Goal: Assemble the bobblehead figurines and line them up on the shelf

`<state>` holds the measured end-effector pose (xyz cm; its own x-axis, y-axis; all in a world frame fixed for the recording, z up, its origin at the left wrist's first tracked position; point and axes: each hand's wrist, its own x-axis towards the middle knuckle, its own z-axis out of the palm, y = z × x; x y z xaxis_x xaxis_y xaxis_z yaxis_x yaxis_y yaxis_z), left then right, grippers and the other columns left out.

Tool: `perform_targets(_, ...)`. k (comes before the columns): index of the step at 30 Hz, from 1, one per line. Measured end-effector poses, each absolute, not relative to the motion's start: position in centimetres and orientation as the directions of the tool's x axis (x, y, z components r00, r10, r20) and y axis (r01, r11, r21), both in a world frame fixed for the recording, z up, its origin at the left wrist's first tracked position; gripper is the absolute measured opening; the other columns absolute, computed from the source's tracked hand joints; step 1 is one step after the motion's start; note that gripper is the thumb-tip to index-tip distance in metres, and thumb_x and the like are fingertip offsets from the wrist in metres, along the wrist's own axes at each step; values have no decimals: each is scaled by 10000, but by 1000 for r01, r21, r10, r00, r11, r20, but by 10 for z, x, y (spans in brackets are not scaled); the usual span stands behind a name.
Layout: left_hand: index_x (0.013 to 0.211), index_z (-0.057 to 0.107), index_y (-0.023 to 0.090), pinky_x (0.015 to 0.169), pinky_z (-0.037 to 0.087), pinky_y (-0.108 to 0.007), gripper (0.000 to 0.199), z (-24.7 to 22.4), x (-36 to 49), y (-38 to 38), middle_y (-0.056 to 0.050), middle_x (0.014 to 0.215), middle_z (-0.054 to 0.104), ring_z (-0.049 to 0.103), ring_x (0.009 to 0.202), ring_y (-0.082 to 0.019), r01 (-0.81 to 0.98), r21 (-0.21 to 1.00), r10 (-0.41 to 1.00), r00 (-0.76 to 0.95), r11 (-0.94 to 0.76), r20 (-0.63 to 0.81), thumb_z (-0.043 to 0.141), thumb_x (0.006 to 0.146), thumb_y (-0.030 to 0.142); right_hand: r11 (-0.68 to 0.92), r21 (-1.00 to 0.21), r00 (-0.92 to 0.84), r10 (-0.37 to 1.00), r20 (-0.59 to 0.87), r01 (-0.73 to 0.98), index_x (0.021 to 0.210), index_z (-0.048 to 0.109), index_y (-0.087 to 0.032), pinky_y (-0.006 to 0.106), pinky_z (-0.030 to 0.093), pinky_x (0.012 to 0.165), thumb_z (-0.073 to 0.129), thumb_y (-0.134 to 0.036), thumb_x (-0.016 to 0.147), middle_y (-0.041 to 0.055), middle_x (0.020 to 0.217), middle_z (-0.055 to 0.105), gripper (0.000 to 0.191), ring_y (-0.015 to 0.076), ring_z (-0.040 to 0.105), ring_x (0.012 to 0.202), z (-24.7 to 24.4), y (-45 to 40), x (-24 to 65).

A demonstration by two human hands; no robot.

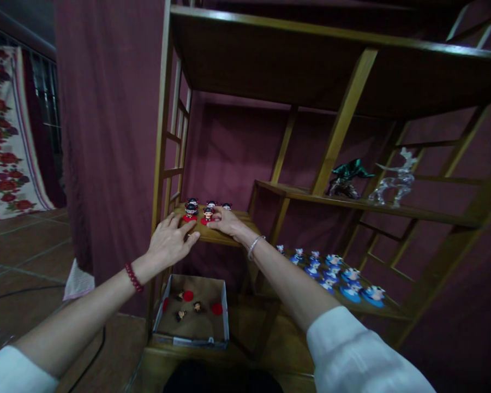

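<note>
Several small dark-haired figurines on red round bases stand in two rows on a wooden shelf (216, 236). My right hand (228, 222) has its fingers closed at the side of the front figurine (208, 214), touching it and its red base. The left hand (169, 240) rests at the shelf's front edge, fingers spread, beside the front-left figurine (190, 210); nothing is held in it. Behind these, more figurines (211, 204) are partly hidden, one by my right hand. Below sits an open cardboard box (225, 322) with loose figurines (181, 315) and red discs (216, 309) inside.
On the lower right shelf stand several blue-and-white figurines (352, 284). A higher shelf bears a green and dark statuette (347, 177) and a clear deer-like figure (395, 180). A wooden upright (346, 123) divides the rack. A cable (92, 357) lies on the tiled floor at left.
</note>
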<state>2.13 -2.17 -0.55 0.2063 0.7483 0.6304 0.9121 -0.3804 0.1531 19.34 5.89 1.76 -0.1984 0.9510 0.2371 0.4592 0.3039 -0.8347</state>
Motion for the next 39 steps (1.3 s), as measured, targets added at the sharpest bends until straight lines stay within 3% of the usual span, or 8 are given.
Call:
perform_targets(4,1226,468,308,1002,218,-443,594,2,21,-12,-57,1355,371,227,1280,-307,904,210,843,234,-371,484,290,765,637,327,-841,-198,944,265,431,1189,451,-194,239,451,683,683,-117,584,18,887,642,652,128,575,737,13,64,194)
perform_targets(14,1220,474,323,985,221,-479,683,17,23,11,-86,1374,344,239,1272,-337,899,262,911,265,-351,315,242,709,714,355,-843,-210,933,292,404,1134,495,-187,232,441,675,693,-126,564,-3,808,635,607,123,563,711,11,64,195)
perform_targets(25,1168,533,318,931,338,-366,604,22,24,10,-49,1255,493,451,1132,-263,895,199,887,323,-400,331,220,766,643,349,-862,-227,933,281,368,1132,490,-175,189,413,626,698,-138,555,-33,745,597,615,85,529,649,12,61,195)
perform_targets(39,1174,523,321,916,353,-347,585,21,19,5,-39,1192,527,475,1093,-234,906,83,868,366,-414,336,187,796,615,370,-839,-207,928,311,399,1101,518,-179,206,440,682,697,-136,575,1,843,642,557,105,577,718,5,69,196)
